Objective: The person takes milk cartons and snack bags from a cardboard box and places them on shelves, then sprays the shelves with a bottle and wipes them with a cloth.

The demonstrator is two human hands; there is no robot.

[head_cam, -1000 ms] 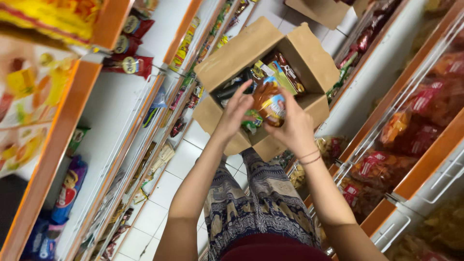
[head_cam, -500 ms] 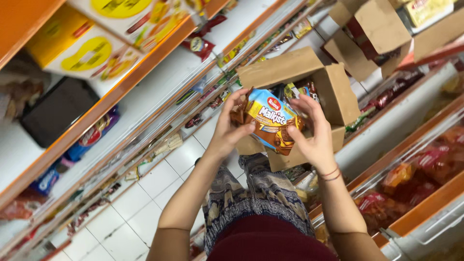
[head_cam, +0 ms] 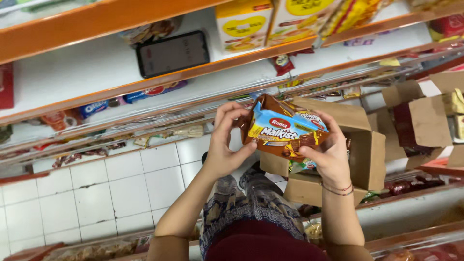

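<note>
A brown and light-blue cracker packet [head_cam: 285, 130] is held up between both hands in front of me. My left hand [head_cam: 225, 145] grips its left end with fingers curled over the top. My right hand [head_cam: 329, 153] holds its right end from below, a thin bracelet on the wrist. Right behind the packet, an open cardboard box [head_cam: 360, 150] sits on the floor with more packets inside, mostly hidden by the hands.
Orange-edged white shelves rise on the left; a black phone [head_cam: 172, 53] lies on one, yellow boxes [head_cam: 244, 24] stand beside it. Another open carton [head_cam: 427, 121] stands at right. White floor tiles [head_cam: 121, 188] run below, and red snack bags fill the low right shelf.
The packet has been lifted out of the box and raised toward the shelves. My view has swung up and left, bringing the phone shelf closer.
</note>
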